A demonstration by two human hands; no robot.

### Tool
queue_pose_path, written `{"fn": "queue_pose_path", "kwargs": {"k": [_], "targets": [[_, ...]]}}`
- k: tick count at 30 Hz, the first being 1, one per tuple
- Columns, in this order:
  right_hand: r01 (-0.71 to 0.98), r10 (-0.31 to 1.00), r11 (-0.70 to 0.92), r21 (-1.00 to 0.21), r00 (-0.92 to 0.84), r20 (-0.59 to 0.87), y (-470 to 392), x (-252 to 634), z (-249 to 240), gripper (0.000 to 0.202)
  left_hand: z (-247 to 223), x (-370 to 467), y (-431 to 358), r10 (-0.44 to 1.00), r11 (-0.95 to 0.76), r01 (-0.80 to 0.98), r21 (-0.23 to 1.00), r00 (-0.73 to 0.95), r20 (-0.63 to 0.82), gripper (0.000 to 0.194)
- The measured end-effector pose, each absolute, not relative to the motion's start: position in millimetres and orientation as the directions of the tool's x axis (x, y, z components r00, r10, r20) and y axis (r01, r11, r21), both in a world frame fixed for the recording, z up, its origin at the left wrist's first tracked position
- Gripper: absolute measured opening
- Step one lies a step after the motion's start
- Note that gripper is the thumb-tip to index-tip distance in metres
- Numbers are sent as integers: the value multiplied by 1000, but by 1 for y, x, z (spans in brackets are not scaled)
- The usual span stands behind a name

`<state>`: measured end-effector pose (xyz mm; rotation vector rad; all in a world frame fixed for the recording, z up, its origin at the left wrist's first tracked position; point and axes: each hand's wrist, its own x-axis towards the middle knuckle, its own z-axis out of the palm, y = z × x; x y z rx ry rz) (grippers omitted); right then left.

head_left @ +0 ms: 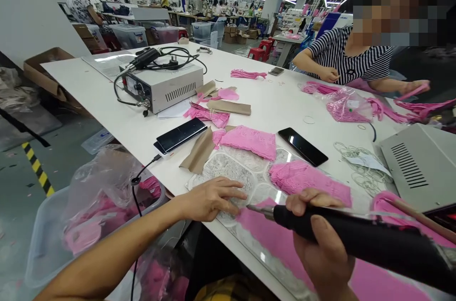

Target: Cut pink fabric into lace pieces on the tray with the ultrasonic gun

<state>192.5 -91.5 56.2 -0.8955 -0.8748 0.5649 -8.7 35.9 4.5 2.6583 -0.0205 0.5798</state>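
My right hand (pixel 320 239) is wrapped around a thick black handheld tool (pixel 342 230) with a narrow metal tip. The tip points left, just over the edge of a flat pink fabric piece (pixel 270 234). My left hand (pixel 215 199) lies with fingers stretched out on a clear patterned sheet (pixel 228 168), its fingertips at the fabric's left corner, close to the tip. Beyond the hands lie a folded pink lace stack (pixel 249 142) and another pink lace bundle (pixel 309 182). Part of the fabric is hidden behind my right hand and the tool.
A grey control box (pixel 167 85) with a cabled black handpiece stands at the back left; another box (pixel 420 163) is at right. Phones (pixel 302 145) lie on the white table (pixel 228 61). Opposite, a person in a striped top (pixel 349 54) handles pink strips. A plastic bin (pixel 46 239) stands below left.
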Motion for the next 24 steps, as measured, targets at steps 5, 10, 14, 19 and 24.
{"fn": "queue_pose_path", "kwargs": {"k": [5, 10, 14, 19, 24], "targets": [[-9, 595, 507, -862, 727, 343, -99, 231, 66, 7, 9, -10, 36, 77, -904, -107, 413, 911, 405, 42], [-25, 595, 511, -859, 732, 333, -102, 239, 58, 8, 16, -9, 33, 92, -904, -81, 420, 923, 375, 34], [-49, 627, 490, -870, 713, 313, -98, 233, 50, 12, 19, -8, 31, 107, -905, -45, 422, 938, 330, 30], [-54, 643, 486, -872, 699, 315, -94, 233, 46, 11, 19, -8, 31, 116, -898, -33, 439, 944, 308, 28], [-31, 634, 486, -873, 700, 328, -91, 234, 44, 12, 18, -8, 31, 115, -895, -37, 445, 944, 310, 28]]}}
